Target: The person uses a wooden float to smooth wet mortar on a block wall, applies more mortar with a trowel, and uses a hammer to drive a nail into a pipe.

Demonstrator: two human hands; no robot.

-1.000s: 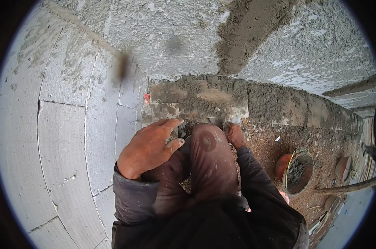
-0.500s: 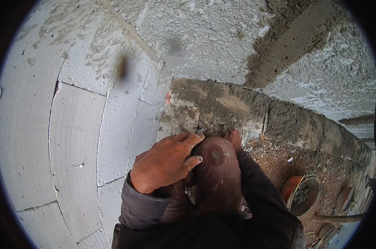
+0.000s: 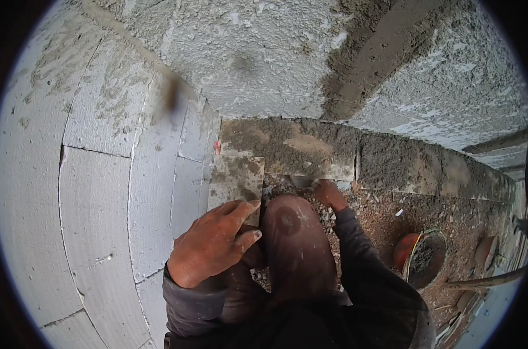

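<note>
My left hand (image 3: 214, 238) hovers beside my bent knee, thumb and fingers apart, holding nothing. Beneath its fingertips is a light slab (image 3: 236, 177) spotted with mortar, set in the corner by the block wall. Beyond the knee, my right hand (image 3: 330, 195) is closed low against the edge of a mortar-smeared ledge (image 3: 310, 145). A flat grey blade (image 3: 302, 181), apparently a trowel's, sticks out leftward from that fist; its handle is hidden in the fingers. Rubble (image 3: 275, 185) lies between the slab and the blade.
White block wall (image 3: 101, 198) rises on the left. The rough plastered wall (image 3: 264, 64) ahead carries a dark mortar band (image 3: 374, 64). To the right, a red bucket (image 3: 408, 253) containing grey mortar stands on gravelly ground (image 3: 374, 227), near a wooden stick (image 3: 485, 281).
My right hand has come out from behind the knee, and the grey blade now shows. The whole view has shifted slightly; my left hand keeps its open pose.
</note>
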